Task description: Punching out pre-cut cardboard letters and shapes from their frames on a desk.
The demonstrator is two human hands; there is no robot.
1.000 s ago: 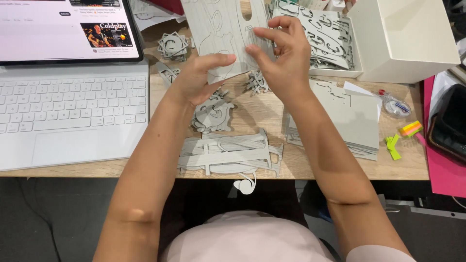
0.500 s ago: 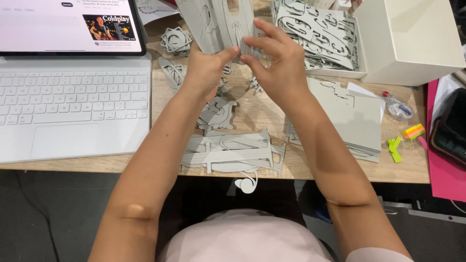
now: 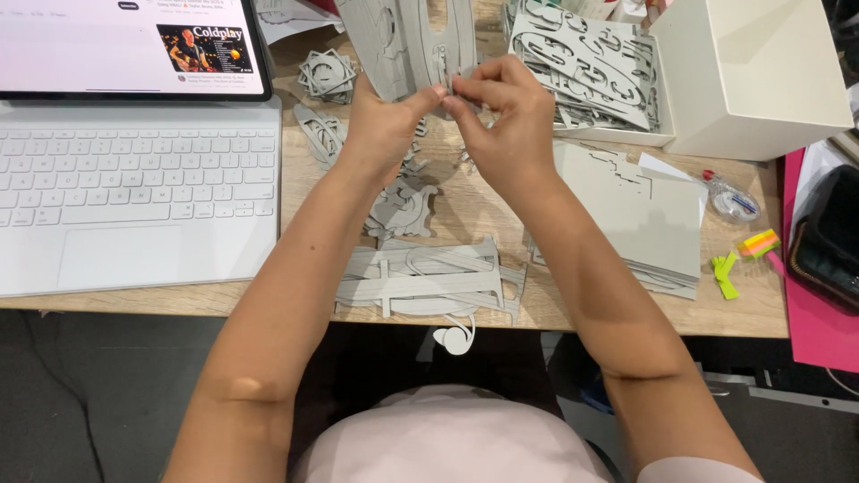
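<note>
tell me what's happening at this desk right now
A person seated at a light wooden desk holds an upright grey die-cut cardboard piece with both hands. The left hand pinches it by the thumb, and the right hand works its lower edge with the fingertips. More flat grey cardboard cut-outs lie below the hands, others fill a shallow white tray, and a white keyboard sits at the left.

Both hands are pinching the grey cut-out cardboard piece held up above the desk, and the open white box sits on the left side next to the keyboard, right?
Not quite. The head view shows the white box on the right side of the desk, beside the tray of grey cut-outs; the keyboard is on the left. The rest holds: left hand and right hand both pinch the grey cardboard piece.
</note>
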